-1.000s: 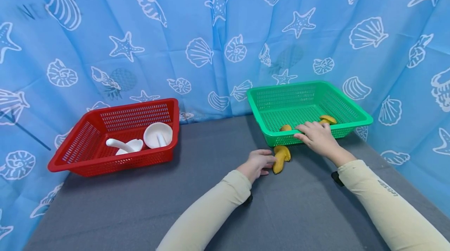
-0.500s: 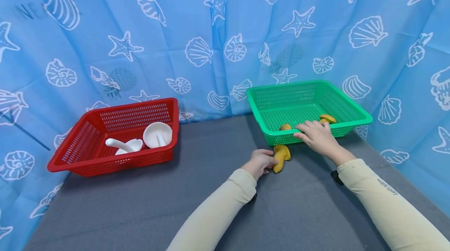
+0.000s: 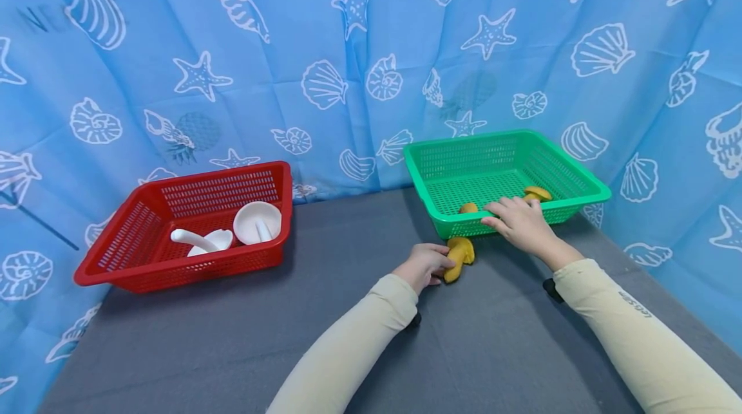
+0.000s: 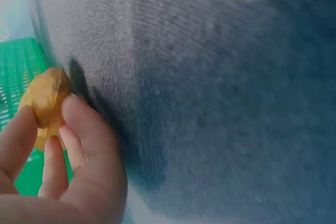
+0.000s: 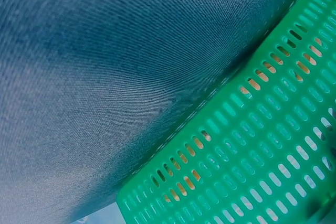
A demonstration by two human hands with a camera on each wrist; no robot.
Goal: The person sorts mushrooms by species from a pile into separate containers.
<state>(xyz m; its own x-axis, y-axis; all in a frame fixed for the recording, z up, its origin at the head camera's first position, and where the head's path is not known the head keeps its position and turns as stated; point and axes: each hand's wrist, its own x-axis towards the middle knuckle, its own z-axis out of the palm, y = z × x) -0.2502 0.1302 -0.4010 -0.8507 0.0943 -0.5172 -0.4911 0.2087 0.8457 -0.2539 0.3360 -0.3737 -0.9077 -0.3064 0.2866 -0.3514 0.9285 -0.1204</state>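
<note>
In the head view my left hand [image 3: 425, 266] pinches a yellow mushroom [image 3: 462, 250] by its stem, just in front of the green basket. The left wrist view shows the thumb and a fingertip on either side of the mushroom [image 4: 50, 95]. My right hand [image 3: 524, 226] rests over the near rim of the green basket [image 3: 426, 192], fingers relaxed. Inside that basket lie two more yellow mushrooms, one [image 3: 468, 207] left of the hand and one [image 3: 538, 193] behind it. Only the basket's slotted wall [image 5: 236, 145] appears in the right wrist view, without the hand.
On the left stands a red basket [image 3: 139, 275] holding a white bowl [image 3: 249, 221] and white spoons, one of them a soup spoon [image 3: 203, 241]. A grey cloth [image 3: 232, 337] covers the table. A blue shell-patterned curtain [image 3: 261, 79] hangs behind.
My left hand has closed on the mushroom's stem, which has swung slightly to the left. The right hand has stayed on the basket rim. The head view has shifted a little.
</note>
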